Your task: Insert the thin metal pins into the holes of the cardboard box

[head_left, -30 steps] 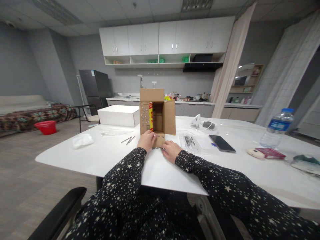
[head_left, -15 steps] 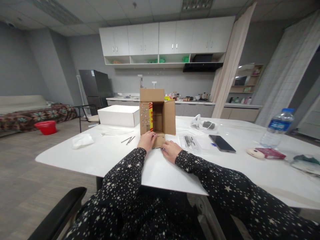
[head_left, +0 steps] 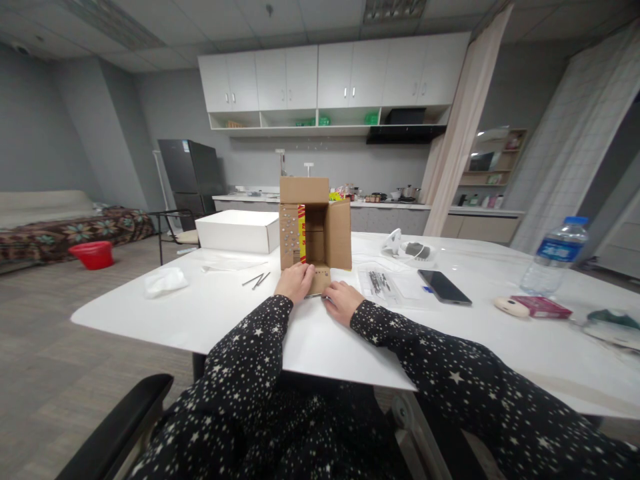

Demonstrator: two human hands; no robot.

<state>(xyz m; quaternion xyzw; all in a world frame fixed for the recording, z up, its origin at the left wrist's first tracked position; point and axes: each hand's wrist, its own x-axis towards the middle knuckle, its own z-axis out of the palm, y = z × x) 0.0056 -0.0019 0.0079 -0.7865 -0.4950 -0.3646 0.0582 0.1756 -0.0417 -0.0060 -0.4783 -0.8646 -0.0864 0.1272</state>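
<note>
- Cardboard box (head_left: 315, 227) lying on its side on the white counter (head_left: 225, 313), open mouth turned toward the seated person, flaps spread up, right and down; likely set that way to give both hands a way in.
- Left hand (head_left: 295, 281) resting on the bottom flap (head_left: 319, 280), fingers curled down and pressing it flat against the counter; probably there to keep the box steady.
- Right hand (head_left: 343, 300) just beside the flap's near right corner, fingers together and bent; something thin and grey seems to lie at the fingertips, too small to tell whether pinched or only touched.
- Left flap dotted with small round marks next to a red and yellow strip, facing inward.
- White box (head_left: 237, 231) behind and to the left, closed, touching nothing in hand.
- Thin metal rods (head_left: 257, 280) left of the left hand, near but apart.
- Clear bag (head_left: 383, 283) with dark small parts right of the right hand, then a phone (head_left: 444, 287).
- Water bottle (head_left: 555, 257) upright, well apart at far right.
</note>
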